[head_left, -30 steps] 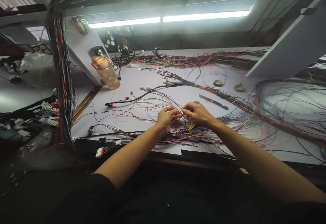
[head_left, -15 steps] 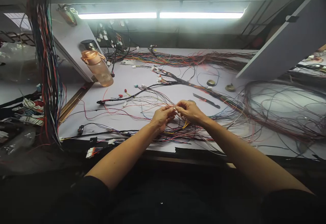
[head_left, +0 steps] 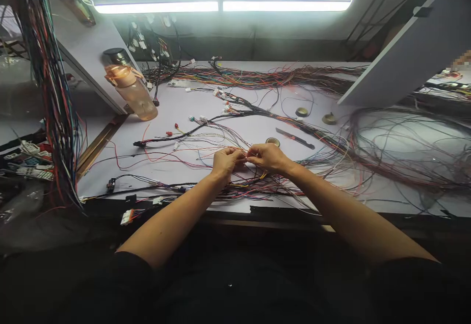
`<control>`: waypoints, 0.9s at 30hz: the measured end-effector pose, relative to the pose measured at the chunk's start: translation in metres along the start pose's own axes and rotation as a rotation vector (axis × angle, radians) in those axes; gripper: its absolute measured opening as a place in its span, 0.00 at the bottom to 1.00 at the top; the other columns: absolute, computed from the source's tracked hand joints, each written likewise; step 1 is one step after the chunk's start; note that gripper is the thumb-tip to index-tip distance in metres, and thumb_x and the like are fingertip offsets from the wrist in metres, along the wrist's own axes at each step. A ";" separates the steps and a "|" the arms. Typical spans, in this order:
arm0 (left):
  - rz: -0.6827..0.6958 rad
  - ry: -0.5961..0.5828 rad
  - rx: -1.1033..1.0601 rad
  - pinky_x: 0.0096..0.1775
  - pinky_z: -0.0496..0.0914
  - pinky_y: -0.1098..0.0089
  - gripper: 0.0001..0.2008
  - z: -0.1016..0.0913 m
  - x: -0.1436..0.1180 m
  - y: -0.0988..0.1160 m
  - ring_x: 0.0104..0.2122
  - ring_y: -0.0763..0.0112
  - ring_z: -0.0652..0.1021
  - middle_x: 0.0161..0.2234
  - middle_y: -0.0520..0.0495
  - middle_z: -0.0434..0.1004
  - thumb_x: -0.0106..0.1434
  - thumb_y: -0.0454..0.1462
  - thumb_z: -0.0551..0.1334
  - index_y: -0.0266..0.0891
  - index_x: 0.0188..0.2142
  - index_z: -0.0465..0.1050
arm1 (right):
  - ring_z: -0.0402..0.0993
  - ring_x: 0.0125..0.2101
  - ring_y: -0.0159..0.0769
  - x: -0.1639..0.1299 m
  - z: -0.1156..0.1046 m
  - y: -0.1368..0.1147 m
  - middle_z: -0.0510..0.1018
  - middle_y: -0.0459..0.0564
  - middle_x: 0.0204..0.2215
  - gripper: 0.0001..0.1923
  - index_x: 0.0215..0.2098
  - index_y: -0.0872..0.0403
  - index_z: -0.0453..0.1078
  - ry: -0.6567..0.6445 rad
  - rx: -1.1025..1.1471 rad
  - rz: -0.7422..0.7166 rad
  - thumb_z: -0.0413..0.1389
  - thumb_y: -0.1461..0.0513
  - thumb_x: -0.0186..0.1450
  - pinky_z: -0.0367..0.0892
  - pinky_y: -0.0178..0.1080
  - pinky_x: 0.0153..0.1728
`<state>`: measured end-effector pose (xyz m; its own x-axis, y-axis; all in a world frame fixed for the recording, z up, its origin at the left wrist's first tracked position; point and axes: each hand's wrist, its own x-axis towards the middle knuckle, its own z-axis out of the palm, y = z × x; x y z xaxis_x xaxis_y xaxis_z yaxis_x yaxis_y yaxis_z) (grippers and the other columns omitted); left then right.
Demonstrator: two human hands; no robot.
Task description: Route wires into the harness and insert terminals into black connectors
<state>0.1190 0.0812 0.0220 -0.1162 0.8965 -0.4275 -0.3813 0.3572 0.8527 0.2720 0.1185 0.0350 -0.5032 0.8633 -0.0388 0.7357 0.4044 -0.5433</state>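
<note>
at your far left, one thick bundle of wires [head_left: 47, 78] hangs beside the bench. to its right on the table [head_left: 172, 108] are one black connector [head_left: 111, 185], one white connector [head_left: 127, 217] at the near edge and one bottle [head_left: 130, 88] with a dark lid, leaning in view. two red connectors [head_left: 169, 133] lie side by side farther in, below two lit tubes [head_left: 156, 7]. at center, your left hand [head_left: 223, 163] has thumb and fingers closed in a pinch on thin wires [head_left: 234, 136], which lie mid-table and run up to your fingertips; how many strands, you cannot tell from here. your right hand [head_left: 270, 157], just beside it, pinches the same wires, its fingertips together and nearly touching the left's. beyond it sit three rolls of tape [head_left: 302, 113], one near your knuckles, and one dark blade [head_left: 294, 138]. farthest right, one loose coil of wire [head_left: 401, 179] spreads below one upright panel [head_left: 405, 54].
</note>
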 end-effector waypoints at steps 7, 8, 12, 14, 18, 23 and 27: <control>-0.007 -0.069 -0.088 0.35 0.70 0.73 0.15 0.001 -0.003 0.003 0.31 0.72 0.79 0.32 0.48 0.78 0.48 0.28 0.67 0.37 0.36 0.70 | 0.68 0.28 0.35 -0.002 0.000 0.002 0.77 0.50 0.28 0.10 0.35 0.55 0.74 0.015 -0.055 0.026 0.52 0.60 0.65 0.53 0.35 0.29; -0.002 -0.077 -0.119 0.37 0.70 0.73 0.16 0.001 -0.003 0.004 0.32 0.73 0.79 0.34 0.49 0.78 0.49 0.28 0.67 0.38 0.38 0.68 | 0.67 0.27 0.34 -0.003 0.000 0.001 0.76 0.50 0.26 0.10 0.35 0.55 0.73 0.009 -0.041 0.035 0.51 0.59 0.66 0.54 0.35 0.28; -0.013 -0.113 -0.210 0.41 0.71 0.67 0.11 0.000 -0.002 0.001 0.31 0.74 0.78 0.32 0.49 0.76 0.56 0.28 0.62 0.38 0.38 0.64 | 0.67 0.24 0.32 -0.006 0.000 -0.002 0.75 0.48 0.23 0.12 0.34 0.55 0.70 -0.014 0.012 0.075 0.48 0.59 0.68 0.56 0.34 0.27; -0.027 -0.126 -0.228 0.41 0.72 0.65 0.10 -0.001 -0.002 0.000 0.30 0.73 0.78 0.30 0.49 0.75 0.57 0.27 0.60 0.37 0.38 0.65 | 0.67 0.24 0.33 -0.006 0.001 -0.003 0.75 0.48 0.24 0.11 0.35 0.55 0.70 0.022 -0.020 0.089 0.49 0.58 0.67 0.55 0.34 0.27; -0.052 -0.146 -0.239 0.41 0.71 0.67 0.11 -0.003 -0.002 0.002 0.29 0.74 0.77 0.29 0.48 0.76 0.55 0.26 0.60 0.35 0.38 0.67 | 0.67 0.24 0.33 -0.006 0.004 -0.003 0.74 0.47 0.24 0.12 0.41 0.55 0.70 0.109 -0.020 0.047 0.52 0.56 0.65 0.55 0.34 0.26; -0.083 -0.132 -0.194 0.38 0.71 0.70 0.07 -0.002 -0.005 0.000 0.29 0.73 0.78 0.26 0.51 0.72 0.55 0.27 0.62 0.35 0.34 0.68 | 0.68 0.23 0.32 0.001 0.002 -0.008 0.75 0.45 0.22 0.11 0.40 0.54 0.73 0.187 -0.008 0.070 0.53 0.60 0.63 0.57 0.34 0.27; -0.154 -0.150 -0.110 0.34 0.73 0.68 0.09 0.003 -0.011 -0.006 0.25 0.70 0.78 0.22 0.49 0.72 0.54 0.26 0.62 0.34 0.35 0.67 | 0.70 0.27 0.33 0.022 0.000 -0.026 0.78 0.45 0.29 0.11 0.41 0.51 0.74 0.237 -0.016 0.096 0.54 0.61 0.62 0.57 0.34 0.29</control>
<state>0.1252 0.0693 0.0223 0.0859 0.8654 -0.4937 -0.4828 0.4696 0.7391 0.2418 0.1267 0.0486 -0.3120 0.9438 0.1093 0.7828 0.3205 -0.5334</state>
